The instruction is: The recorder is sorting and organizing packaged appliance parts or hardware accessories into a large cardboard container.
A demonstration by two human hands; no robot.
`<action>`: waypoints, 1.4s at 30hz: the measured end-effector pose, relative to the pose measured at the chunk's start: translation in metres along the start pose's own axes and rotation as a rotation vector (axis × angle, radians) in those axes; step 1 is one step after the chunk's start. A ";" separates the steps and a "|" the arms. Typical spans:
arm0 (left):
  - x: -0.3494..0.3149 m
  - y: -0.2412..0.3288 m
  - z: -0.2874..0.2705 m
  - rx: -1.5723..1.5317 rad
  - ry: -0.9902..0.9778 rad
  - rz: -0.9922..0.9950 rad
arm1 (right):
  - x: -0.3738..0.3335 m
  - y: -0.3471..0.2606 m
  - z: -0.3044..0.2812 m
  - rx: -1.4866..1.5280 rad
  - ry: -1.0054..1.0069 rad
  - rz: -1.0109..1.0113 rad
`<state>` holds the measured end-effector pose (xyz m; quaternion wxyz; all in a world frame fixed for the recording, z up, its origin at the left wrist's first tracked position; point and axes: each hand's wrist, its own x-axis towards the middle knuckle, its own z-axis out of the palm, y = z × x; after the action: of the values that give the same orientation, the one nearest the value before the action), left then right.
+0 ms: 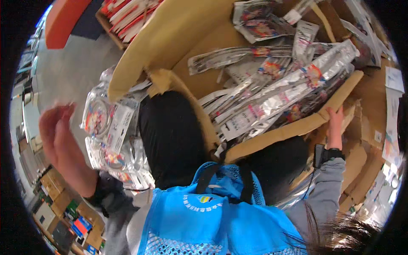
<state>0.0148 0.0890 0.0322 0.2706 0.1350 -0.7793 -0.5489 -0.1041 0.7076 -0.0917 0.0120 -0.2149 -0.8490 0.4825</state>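
My right hand point(335, 123) grips the near right edge of a large open cardboard box point(280, 134), its fingers over the rim. Inside the box lie several long silver foil packets point(280, 93) with colourful labels, heaped at angles. At the left my left hand point(59, 136) is raised and blurred; its fingers look loosely stretched, and nothing shows in it. It is nearest to a stack of clear plastic packets point(100, 114) with coiled contents and white labels, which sits beside my black-clad leg point(170, 131).
A box of red and white packets point(129, 17) stands beyond at the upper left, near an orange object point(63, 21). More cardboard point(369, 114) stands at the right. Several boxes and goods point(80, 221) lie at the lower left. The big box's flap point(157, 38) bends outward.
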 end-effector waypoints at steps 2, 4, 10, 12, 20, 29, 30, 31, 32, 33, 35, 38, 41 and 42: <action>0.017 0.032 0.105 0.067 -0.462 0.095 | -0.003 -0.007 0.002 -0.048 0.006 -0.019; 0.048 0.035 0.207 0.191 -0.839 0.552 | -0.005 -0.013 0.005 -0.037 0.027 -0.015; 0.099 -0.058 0.450 0.568 -1.071 0.158 | 0.009 -0.026 0.017 0.045 -0.159 0.228; 0.099 -0.109 0.476 0.412 -1.100 0.214 | 0.007 -0.024 0.015 0.095 -0.157 0.227; 0.147 -0.188 0.541 0.855 -0.467 0.885 | 0.017 -0.013 0.019 0.014 -0.092 0.194; 0.016 -0.202 0.590 1.040 -0.639 0.441 | 0.016 -0.008 0.023 -0.050 -0.065 0.128; 0.013 -0.209 0.592 1.109 -0.518 0.507 | 0.018 -0.007 0.023 -0.063 -0.059 0.121; 0.015 -0.214 0.592 1.110 -0.449 0.531 | 0.020 -0.006 0.023 -0.071 -0.069 0.110; 0.023 -0.218 0.591 1.108 -0.465 0.562 | 0.020 -0.006 0.024 -0.095 -0.073 0.103; 0.034 -0.219 0.589 1.124 -0.517 0.586 | 0.020 -0.005 0.025 -0.117 -0.066 0.126; 0.065 -0.213 0.581 1.045 -0.607 0.509 | 0.024 -0.004 0.027 -0.103 -0.071 0.133; 0.110 -0.189 0.560 0.908 -0.722 0.354 | 0.024 -0.003 0.029 -0.095 -0.060 0.192; 0.145 -0.165 0.525 0.792 -0.747 0.277 | 0.023 -0.004 0.030 -0.067 -0.056 0.217; 0.152 -0.157 0.512 0.772 -0.824 0.235 | 0.024 -0.004 0.030 -0.054 -0.050 0.214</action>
<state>-0.4155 0.3559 -0.2005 -0.0651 -0.0887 -0.9740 -0.1980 -0.1338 0.6900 -0.1092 -0.0667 -0.2925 -0.8340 0.4631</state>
